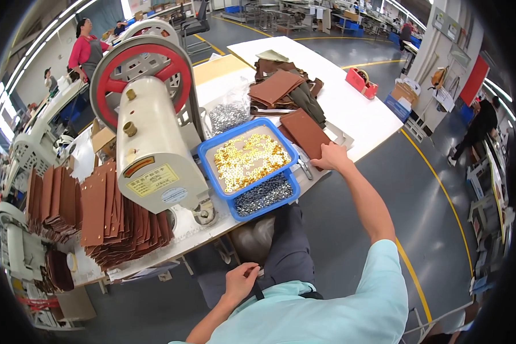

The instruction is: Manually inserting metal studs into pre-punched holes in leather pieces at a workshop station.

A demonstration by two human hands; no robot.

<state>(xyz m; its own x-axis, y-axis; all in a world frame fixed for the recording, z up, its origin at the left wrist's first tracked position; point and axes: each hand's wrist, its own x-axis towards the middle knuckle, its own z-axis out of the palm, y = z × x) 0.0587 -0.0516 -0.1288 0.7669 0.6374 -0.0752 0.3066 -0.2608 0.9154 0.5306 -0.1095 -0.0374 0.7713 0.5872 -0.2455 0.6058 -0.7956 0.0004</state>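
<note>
My right hand (331, 157) is stretched out to the table's right side, its fingers closed on the near corner of a brown leather piece (305, 133). My left hand (242, 281) hovers over my lap with thumb and fingers pinched together; what they hold, if anything, is too small to tell. Between the machine and the leather piece, a blue tray (203, 150) carries many gold eyelet-like rings (249, 160). A second blue tray (296, 192), partly under the first, contains small dark metal parts (264, 196). Beside the trays lies a small metal tool (305, 168).
A cream press machine (155, 132) with a red-spoked wheel (106, 86) stands left of the trays. Stacked brown leather strips (112, 212) fill the left table end. Farther back are a bag of metal parts (229, 114), piled leather (278, 86) and a red tape dispenser (361, 83). A co-worker (89, 49) stands back left.
</note>
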